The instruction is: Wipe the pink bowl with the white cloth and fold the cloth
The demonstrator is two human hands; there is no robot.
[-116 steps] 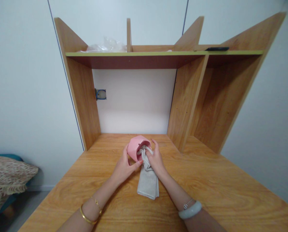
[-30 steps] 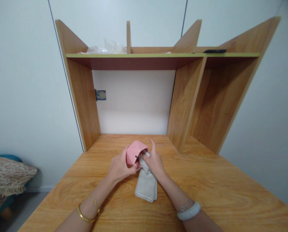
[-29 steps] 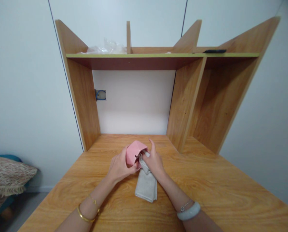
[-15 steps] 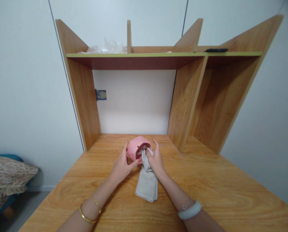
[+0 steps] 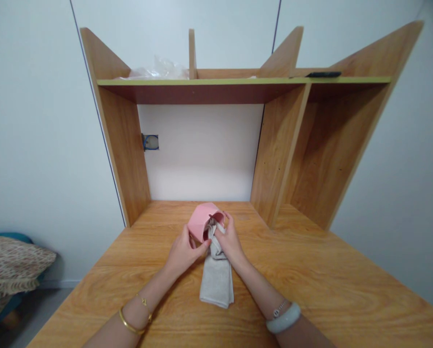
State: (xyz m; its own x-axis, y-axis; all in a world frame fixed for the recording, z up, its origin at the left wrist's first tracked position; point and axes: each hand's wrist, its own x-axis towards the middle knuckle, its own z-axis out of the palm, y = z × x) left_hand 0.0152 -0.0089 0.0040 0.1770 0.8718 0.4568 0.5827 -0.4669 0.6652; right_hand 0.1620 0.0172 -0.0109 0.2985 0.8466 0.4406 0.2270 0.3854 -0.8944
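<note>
Holding the pink faceted container [image 5: 201, 218] tilted over the bench [image 5: 303, 280], our left hand [image 5: 182, 251] curls its fingers around the outside. Our right hand's [image 5: 232, 240] fingers pinch the grey cloth [image 5: 216, 282], bunched into the container's mouth.

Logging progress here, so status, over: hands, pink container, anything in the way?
Left hand holding pink container. Right hand gripping gray cloth at its mouth. Container tilted, cloth partly inside. Cloth hides some of the interior.
</note>
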